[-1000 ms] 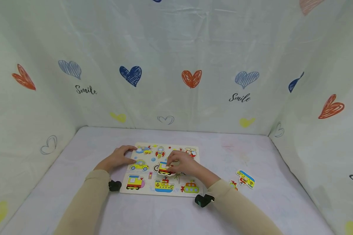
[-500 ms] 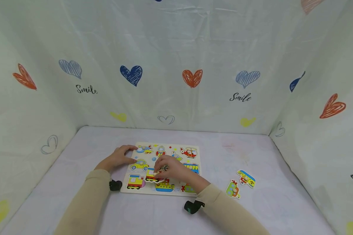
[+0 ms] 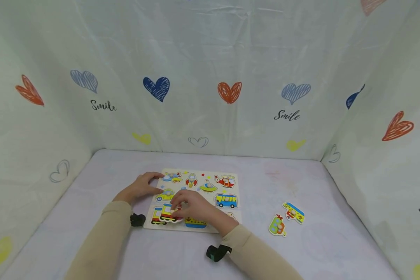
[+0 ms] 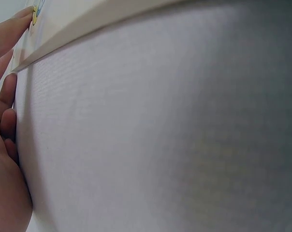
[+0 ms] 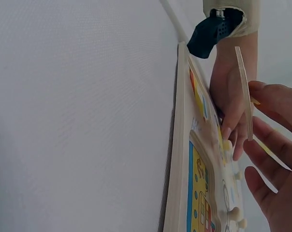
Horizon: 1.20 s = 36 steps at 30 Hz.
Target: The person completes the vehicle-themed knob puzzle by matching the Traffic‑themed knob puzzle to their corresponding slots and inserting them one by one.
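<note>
A flat wooden train piece (image 3: 166, 214) is pinched by my right hand (image 3: 193, 204), thumb and fingers at its knob. In the head view it overlaps the printed train picture at the board's front left. The right wrist view shows the train piece edge-on, tilted and raised above the puzzle board (image 3: 212, 174). My left hand (image 3: 139, 188) rests at the board's left edge, thumb and forefinger spread and touching it. A car, a plane, a rocket, a flying saucer, a helicopter and a bus (image 3: 226, 200) show on the board. My right hand hides part of its middle.
Right of the board lie two loose pieces, a green submarine (image 3: 276, 226) and a blue-and-yellow ship (image 3: 294, 212). Dark camera mounts (image 3: 217, 252) hang at both wrists. A white curtain (image 3: 196, 120) with printed hearts encloses the table.
My right hand has carried the train piece leftward and toward the front, from the board's middle to its front left. The bus and the loose submarine came into view. My left hand stays put.
</note>
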### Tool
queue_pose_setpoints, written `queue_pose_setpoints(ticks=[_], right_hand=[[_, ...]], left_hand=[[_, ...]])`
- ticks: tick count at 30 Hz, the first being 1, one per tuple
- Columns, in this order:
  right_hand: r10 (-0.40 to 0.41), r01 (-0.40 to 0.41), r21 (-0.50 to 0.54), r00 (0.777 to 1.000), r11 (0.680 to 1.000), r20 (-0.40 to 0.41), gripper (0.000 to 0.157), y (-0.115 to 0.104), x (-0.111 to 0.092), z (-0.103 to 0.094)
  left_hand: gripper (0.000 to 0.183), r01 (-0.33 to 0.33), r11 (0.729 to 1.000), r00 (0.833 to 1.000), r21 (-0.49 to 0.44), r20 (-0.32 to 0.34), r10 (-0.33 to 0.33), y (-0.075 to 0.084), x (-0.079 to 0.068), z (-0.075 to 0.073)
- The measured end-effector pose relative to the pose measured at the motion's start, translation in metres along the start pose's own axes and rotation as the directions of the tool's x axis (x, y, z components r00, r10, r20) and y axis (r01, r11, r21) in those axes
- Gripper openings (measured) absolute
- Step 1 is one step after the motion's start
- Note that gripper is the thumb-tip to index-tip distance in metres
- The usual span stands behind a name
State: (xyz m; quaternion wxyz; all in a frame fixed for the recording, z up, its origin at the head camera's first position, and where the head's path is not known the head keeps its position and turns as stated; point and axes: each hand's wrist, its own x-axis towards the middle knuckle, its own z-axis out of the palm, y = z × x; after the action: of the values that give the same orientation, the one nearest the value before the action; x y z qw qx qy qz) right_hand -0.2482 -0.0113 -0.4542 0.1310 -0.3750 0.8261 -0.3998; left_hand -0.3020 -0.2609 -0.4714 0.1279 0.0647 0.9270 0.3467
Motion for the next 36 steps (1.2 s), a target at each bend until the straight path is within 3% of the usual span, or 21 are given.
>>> queue_pose_setpoints(ticks=[7, 23, 36], right_hand=[[0.013, -0.013, 0.026, 1.000, 1.000, 0.005, 0.006, -0.001, 0.008, 0.008], [0.076, -0.080, -0.102, 0.996, 0.992, -0.044, 0.006, -0.002, 0.026, 0.031], [0.145, -0.150, -0.164, 0.989, 0.975, -0.041, 0.005, -0.008, 0.031, 0.035]], left_hand=[[0.063, -0.024, 1.000, 1.000, -0.008, -0.003, 0.024, -0.002, -0.001, -0.001], [0.063, -0.010, 1.000, 1.000, -0.006, -0.007, 0.010, 0.001, -0.001, -0.001], [0.061, -0.019, 1.000, 1.000, -0.006, -0.017, 0.019, -0.003, 0.003, 0.002]])
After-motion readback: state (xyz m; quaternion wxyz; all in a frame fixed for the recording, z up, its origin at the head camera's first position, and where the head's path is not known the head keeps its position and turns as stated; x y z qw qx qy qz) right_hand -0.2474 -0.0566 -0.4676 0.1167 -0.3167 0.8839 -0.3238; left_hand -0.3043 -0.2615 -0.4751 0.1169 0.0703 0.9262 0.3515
